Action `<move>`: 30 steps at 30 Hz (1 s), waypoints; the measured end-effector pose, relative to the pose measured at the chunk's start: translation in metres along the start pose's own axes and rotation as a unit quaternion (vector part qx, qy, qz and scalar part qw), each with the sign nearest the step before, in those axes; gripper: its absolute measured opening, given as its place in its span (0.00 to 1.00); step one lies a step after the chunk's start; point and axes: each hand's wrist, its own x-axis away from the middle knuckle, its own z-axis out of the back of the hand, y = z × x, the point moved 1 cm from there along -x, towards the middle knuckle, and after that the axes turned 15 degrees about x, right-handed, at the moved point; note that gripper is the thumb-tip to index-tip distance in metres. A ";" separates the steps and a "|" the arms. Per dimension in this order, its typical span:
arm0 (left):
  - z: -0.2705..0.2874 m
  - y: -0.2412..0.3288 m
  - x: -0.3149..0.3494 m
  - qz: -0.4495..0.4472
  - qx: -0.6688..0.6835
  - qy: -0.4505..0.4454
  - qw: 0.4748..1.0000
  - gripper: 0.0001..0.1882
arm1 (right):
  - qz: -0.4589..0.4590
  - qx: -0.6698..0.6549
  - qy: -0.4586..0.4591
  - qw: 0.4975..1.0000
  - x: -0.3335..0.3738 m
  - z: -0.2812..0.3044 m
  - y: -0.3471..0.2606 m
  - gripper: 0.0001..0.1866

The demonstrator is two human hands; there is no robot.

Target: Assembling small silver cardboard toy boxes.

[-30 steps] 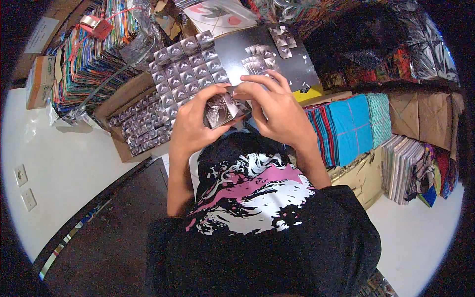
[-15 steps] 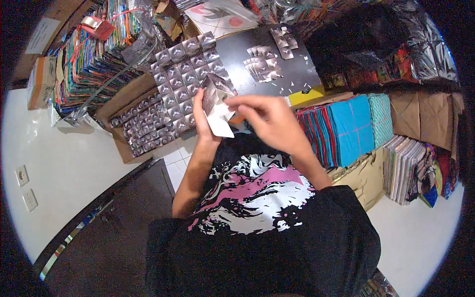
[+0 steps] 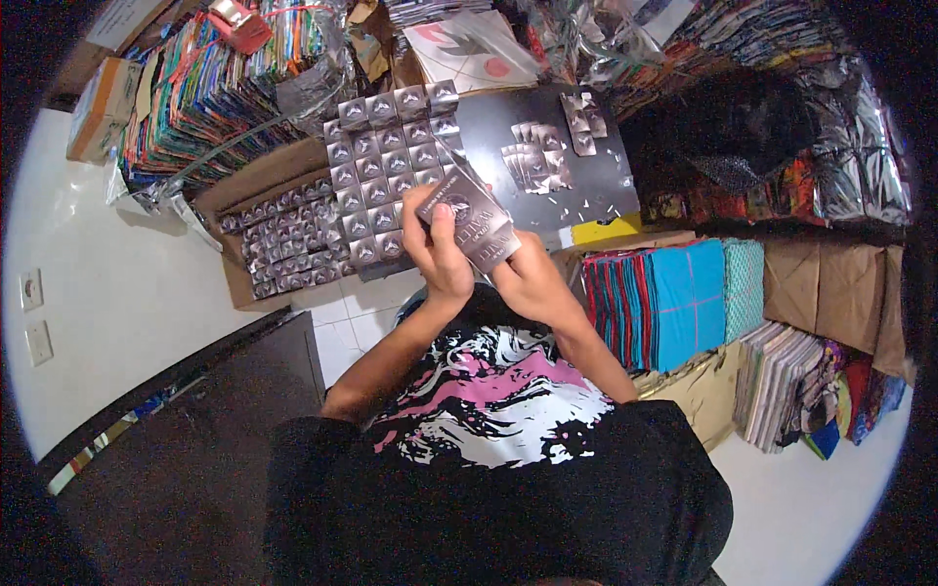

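Between my two hands is a small dark-grey printed carton (image 3: 471, 217), partly folded, its printed face up. My left hand (image 3: 440, 259) grips its left side, thumb pressed on the print. Under its lower right corner my right hand (image 3: 535, 283) holds it too, with most fingers hidden behind the card. Just beyond, rows of small finished grey boxes (image 3: 386, 166) stand close together on the black table (image 3: 489, 112). Flat carton blanks (image 3: 535, 161) lie overlapped to the right, with a smaller group of blanks (image 3: 584, 122) past them.
Left of the table, an open cardboard box (image 3: 234, 269) holds more small grey boxes. Stacks of packed colourful sheets (image 3: 210, 107) rise behind it, topped by a red tape dispenser (image 3: 240, 27). On my right are folded blue cloths (image 3: 689, 303) and brown paper packages (image 3: 831, 298). Paper scraps litter the table's right edge.
The carton has been turned from its white flaps to its dark printed face. My right hand has moved from pinching a flap to gripping the lower corner. The whole view has shifted slightly.
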 end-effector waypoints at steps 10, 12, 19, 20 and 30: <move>-0.003 0.002 -0.011 -0.037 0.010 -0.029 0.999 0.23 | -0.005 -0.026 -0.041 0.999 -0.011 -0.003 0.008 0.14; -0.003 -0.005 -0.007 -0.066 -0.024 -0.047 0.996 0.23 | 0.030 -0.044 0.010 0.999 -0.010 -0.003 0.010 0.14; -0.030 -0.012 -0.021 -0.116 -0.005 -0.070 0.991 0.19 | 0.026 -0.061 -0.037 0.997 -0.018 0.030 0.027 0.14; -0.041 -0.009 -0.025 -0.131 -0.034 -0.066 0.989 0.18 | 0.051 -0.098 -0.006 0.994 -0.022 0.033 0.036 0.12; -0.086 -0.043 -0.059 -0.074 0.032 -0.299 0.951 0.56 | 0.003 -0.269 0.117 0.956 -0.040 0.154 0.094 0.20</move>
